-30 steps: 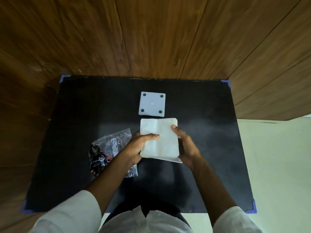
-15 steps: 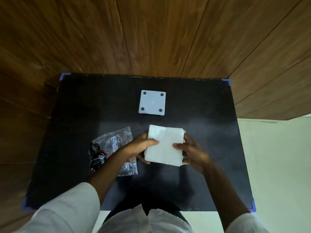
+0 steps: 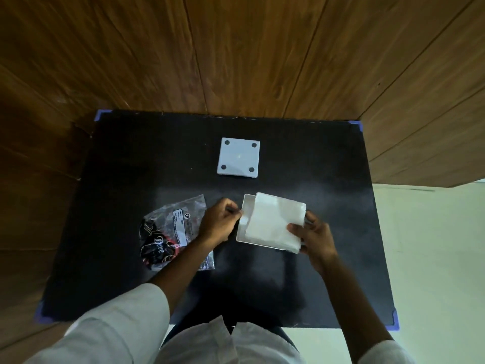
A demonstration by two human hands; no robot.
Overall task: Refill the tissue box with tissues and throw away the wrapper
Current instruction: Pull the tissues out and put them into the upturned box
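White soft tissue stack (image 3: 275,224) in right fingers (image 3: 295,228) over square box (image 3: 242,227), left fingers (image 3: 231,208) on its rim

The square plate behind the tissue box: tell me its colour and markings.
Pale grey-white square plate, with a dark round dot near each corner; the head view shows it.

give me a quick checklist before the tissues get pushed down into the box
1. Tissue stack over the box opening: not ok, it sits skewed and overhangs the near right edge.
2. Tissue box steadied: ok, left hand is at its left wall.
3. Right hand has the stack: ok, thumb on top, fingers at the right edge.
4. Lid with four dots out of the way: ok, lying flat farther back on the mat.
5. Wrapper clear of the box: ok, lying to the left, partly under the left forearm.
6. Box empty underneath: cannot tell, stack hides the inside.
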